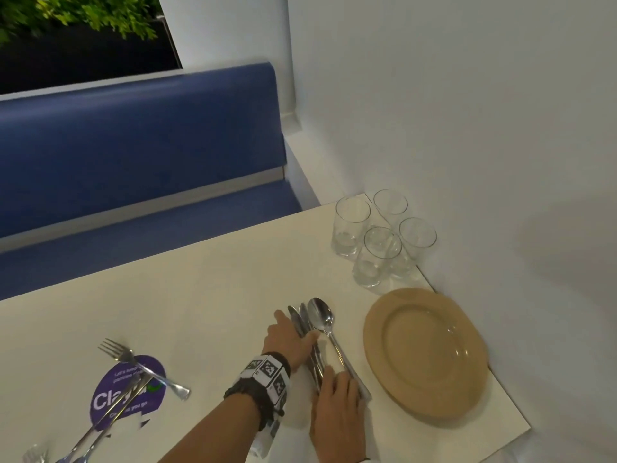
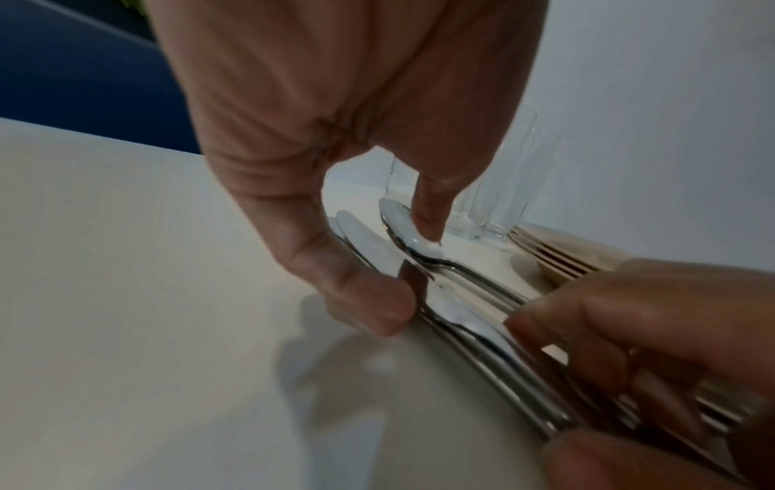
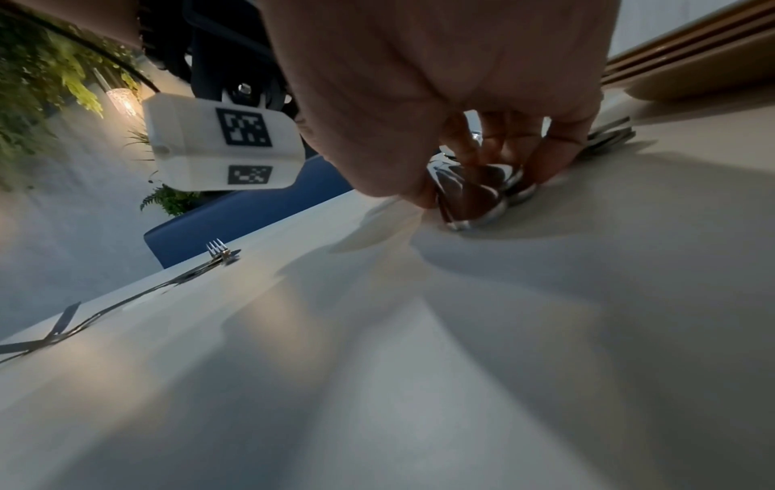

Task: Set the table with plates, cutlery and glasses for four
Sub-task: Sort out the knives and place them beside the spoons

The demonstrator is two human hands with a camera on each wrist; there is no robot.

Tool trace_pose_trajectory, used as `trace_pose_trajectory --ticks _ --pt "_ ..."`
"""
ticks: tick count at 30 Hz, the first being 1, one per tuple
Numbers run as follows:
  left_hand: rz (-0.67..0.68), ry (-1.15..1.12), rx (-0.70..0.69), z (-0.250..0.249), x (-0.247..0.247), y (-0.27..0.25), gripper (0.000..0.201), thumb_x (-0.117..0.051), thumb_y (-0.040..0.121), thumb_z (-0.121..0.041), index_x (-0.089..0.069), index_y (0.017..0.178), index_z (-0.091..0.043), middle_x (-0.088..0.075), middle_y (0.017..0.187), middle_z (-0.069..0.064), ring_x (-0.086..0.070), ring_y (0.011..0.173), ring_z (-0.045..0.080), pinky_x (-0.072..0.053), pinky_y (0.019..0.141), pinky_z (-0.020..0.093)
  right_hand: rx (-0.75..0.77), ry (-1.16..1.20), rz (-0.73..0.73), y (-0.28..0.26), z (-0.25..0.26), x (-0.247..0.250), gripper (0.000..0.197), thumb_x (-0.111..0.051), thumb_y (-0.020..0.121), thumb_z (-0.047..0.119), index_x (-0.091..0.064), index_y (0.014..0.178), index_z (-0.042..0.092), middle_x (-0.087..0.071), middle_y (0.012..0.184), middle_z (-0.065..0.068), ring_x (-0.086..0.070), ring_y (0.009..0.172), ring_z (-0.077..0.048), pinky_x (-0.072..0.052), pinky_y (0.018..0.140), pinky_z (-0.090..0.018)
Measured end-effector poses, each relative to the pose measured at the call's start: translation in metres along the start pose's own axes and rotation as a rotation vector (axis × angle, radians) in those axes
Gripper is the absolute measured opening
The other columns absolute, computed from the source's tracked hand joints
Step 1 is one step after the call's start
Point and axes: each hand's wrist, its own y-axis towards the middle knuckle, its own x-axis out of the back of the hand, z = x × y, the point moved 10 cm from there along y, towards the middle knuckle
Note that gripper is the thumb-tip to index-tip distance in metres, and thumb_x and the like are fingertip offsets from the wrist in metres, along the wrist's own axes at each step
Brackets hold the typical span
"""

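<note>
Little looked done: no place was laid. On the table (image 1: pixel 200 279), one stack of tan plates (image 1: pixel 424 352) sat by the wall beside four clustered glasses (image 1: pixel 384 235). Three forks (image 1: pixel 133 372) lay loose. Left hand (image 1: pixel 287 335) and right hand (image 1: pixel 337 389) both pinched the knife-and-spoon bundle (image 1: pixel 317 332), its count unclear.

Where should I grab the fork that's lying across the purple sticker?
Probably the fork is best pinched at the middle of its handle, from above with fingers on both sides. It lies flat across other cutlery, so the crossing lifts the handle slightly; the tines point away.
</note>
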Motion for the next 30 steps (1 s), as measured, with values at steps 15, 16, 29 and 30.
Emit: trace_pose_trajectory --ticks 15,16,29,30 --pt "-0.040 0.089 0.035 0.002 -0.001 -0.010 0.064 -0.068 0.086 -0.028 -0.029 0.132 -0.008 -0.056 0.125 0.018 -0.061 0.112 0.037 -0.055 0.091 0.044 0.140 0.116 -0.134 -0.005 0.012 -0.004 0.064 -0.090 0.048 0.017 -0.068 0.108 0.011 -0.056 0.082 -0.006 -0.057 0.069 -0.026 -0.053 0.051 -0.036" --pt "-0.042 0.084 0.032 0.003 0.000 -0.010 0.064 -0.069 0.086 -0.031 -0.030 0.132 -0.009 -0.057 0.125 0.017 -0.061 0.111 0.037 -0.055 0.091 0.044 0.138 0.128 -0.128 -0.004 0.012 -0.006 0.062 -0.090 0.051 0.019 -0.067 0.108 0.011 -0.056 0.082 -0.006 -0.058 0.070 -0.026 -0.054 0.052 -0.036" --pt "-0.021 0.015 0.014 0.055 0.057 -0.042 0.076 -0.064 0.088 -0.052 -0.026 0.138 -0.009 -0.059 0.126 0.016 -0.065 0.106 0.035 -0.057 0.089 0.045 0.140 0.151 -0.112 0.012 0.015 0.000 0.050 -0.078 0.076 0.029 -0.060 0.118 0.009 -0.056 0.098 -0.010 -0.059 0.087 -0.029 -0.054 0.074 -0.042" --pt "-0.022 0.020 0.012 0.062 0.062 -0.047 0.074 -0.064 0.089 -0.051 -0.028 0.138 -0.008 -0.058 0.126 0.015 -0.064 0.105 0.032 -0.057 0.088 0.042 0.136 0.174 -0.119 0.014 0.015 0.005 0.049 -0.075 0.080 0.031 -0.058 0.120 0.009 -0.055 0.102 -0.011 -0.058 0.092 -0.029 -0.053 0.077 -0.041"
